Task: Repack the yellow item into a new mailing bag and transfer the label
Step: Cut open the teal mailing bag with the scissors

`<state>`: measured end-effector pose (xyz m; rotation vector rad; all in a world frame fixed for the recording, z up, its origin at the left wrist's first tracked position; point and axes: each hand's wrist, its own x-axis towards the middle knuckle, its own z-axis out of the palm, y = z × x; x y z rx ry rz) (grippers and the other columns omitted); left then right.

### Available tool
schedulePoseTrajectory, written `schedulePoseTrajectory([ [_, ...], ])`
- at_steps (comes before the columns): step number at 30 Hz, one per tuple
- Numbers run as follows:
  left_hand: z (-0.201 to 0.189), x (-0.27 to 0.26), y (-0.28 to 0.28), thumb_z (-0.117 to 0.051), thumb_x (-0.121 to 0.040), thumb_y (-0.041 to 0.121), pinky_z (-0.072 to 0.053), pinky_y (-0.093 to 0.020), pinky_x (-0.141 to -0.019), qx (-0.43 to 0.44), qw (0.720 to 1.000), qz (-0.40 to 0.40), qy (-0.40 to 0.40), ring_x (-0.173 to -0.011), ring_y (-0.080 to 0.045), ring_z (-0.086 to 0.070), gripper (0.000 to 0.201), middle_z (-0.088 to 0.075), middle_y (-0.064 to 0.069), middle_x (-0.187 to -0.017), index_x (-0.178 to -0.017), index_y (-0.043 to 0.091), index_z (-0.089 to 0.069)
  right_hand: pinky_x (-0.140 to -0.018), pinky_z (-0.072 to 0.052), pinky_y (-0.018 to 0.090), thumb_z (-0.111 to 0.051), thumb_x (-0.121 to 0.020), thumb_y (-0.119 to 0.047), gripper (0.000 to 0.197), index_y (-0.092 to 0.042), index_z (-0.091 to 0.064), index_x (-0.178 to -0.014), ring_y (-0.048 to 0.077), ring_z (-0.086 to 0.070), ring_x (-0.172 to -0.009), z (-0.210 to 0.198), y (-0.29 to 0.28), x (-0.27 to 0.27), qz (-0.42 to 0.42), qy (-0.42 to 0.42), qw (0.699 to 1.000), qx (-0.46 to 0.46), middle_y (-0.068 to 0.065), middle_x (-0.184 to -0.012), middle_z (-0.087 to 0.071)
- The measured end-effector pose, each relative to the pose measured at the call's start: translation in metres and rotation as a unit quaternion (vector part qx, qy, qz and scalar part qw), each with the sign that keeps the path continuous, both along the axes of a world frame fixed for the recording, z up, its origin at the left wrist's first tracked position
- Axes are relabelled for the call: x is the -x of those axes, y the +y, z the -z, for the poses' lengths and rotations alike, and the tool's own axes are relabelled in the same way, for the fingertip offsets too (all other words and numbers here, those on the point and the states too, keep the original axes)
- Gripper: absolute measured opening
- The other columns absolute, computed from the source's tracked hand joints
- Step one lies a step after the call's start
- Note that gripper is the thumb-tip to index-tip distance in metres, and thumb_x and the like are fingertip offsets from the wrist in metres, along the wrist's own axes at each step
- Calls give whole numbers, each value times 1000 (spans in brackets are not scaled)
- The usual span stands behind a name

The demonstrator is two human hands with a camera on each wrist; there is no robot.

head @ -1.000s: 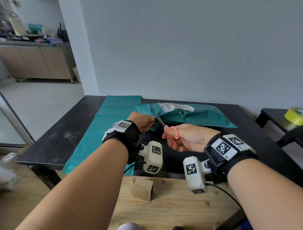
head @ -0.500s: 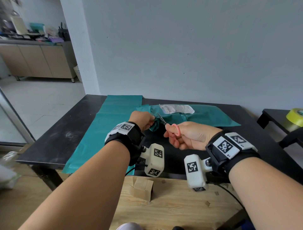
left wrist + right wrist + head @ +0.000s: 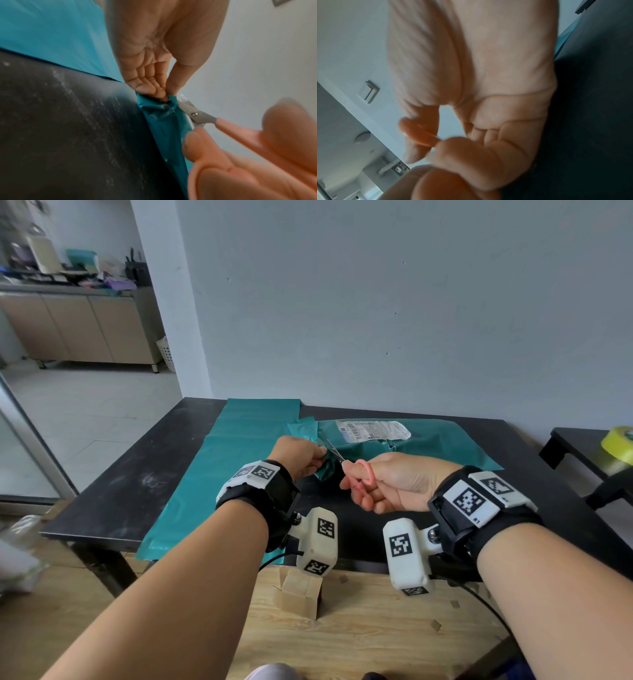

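Note:
A teal mailing bag [image 3: 428,445] with a white shipping label [image 3: 371,431] lies on the black table [image 3: 113,491]. My left hand [image 3: 301,455] pinches the bag's bunched end [image 3: 161,112] and lifts it off the table. My right hand [image 3: 387,484] grips small pink-handled scissors [image 3: 359,470]; their steel blades [image 3: 190,109] sit on the bunched end right beside my left fingertips. A second flat teal bag [image 3: 219,470] is spread out on the left. The yellow item is not visible.
A yellow tape roll [image 3: 618,445] rests on a black side table at the right. A small cardboard box [image 3: 298,594] stands on the wooden floor below the table's front edge. The grey wall rises just behind the table.
Both hands have shifted slightly right and up, still holding the bag end and the scissors. The blades have stayed at the bunched end.

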<state>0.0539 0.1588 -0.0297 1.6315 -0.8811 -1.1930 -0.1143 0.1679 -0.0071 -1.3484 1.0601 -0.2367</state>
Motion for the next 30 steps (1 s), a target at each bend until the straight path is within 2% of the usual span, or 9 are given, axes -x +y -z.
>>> schedulePoseTrajectory([
  [7, -2, -4, 4, -60, -91, 5, -45, -19, -58, 2, 999, 32, -14, -60, -12, -51, 14, -56, -6, -71, -77, 6, -56, -40, -41, 15, -55, -93, -42, 41, -4, -58, -105, 8, -51, -52, -1, 0, -10, 15, 25, 999, 17, 3, -67, -57],
  [13, 1, -6, 4, -59, -91, 4, -46, -21, -60, -9, 1000, 30, -3, -62, -13, -52, 14, -56, -7, -72, -78, 7, -56, -36, -35, 11, -57, -94, -36, 38, 0, -59, -105, 2, -45, -46, 2, 0, -10, 29, 28, 998, 42, -1, -59, -51],
  [16, 0, -7, 3, -57, -92, 4, -46, -21, -61, -15, 999, 34, -2, -63, -14, -53, 14, -57, -6, -72, -78, 7, -56, -37, -37, 11, -58, -93, -36, 38, 0, -59, -106, 2, -48, -46, 3, -1, -9, 28, 17, 999, 36, -2, -58, -54],
  [21, 0, -8, 7, -53, -92, 0, -42, -21, -58, -31, 996, 85, -25, -60, -14, -50, 23, -53, -7, -70, -72, 10, -52, -38, -44, 14, -56, -92, -41, 39, -4, -58, -102, 7, -52, -52, -2, -2, -9, -1, 21, 999, -28, 2, -64, -57],
  [26, 2, -12, 8, -50, -93, -1, -41, -21, -57, -26, 996, 88, -12, -60, -14, -48, 27, -53, -7, -69, -69, 10, -50, -36, -39, 12, -58, -92, -37, 35, -3, -59, -99, 5, -48, -49, 2, -2, -16, 17, 13, 1000, -3, -1, -61, -54],
  [30, 1, -14, 12, -50, -91, 2, -42, -23, -58, -38, 996, 78, 3, -57, -15, -49, 23, -56, -8, -65, -69, 6, -55, -34, -35, 10, -58, -93, -33, 33, -1, -58, -101, 3, -45, -45, 4, -2, -16, 26, 4, 1000, 3, -2, -57, -50],
])
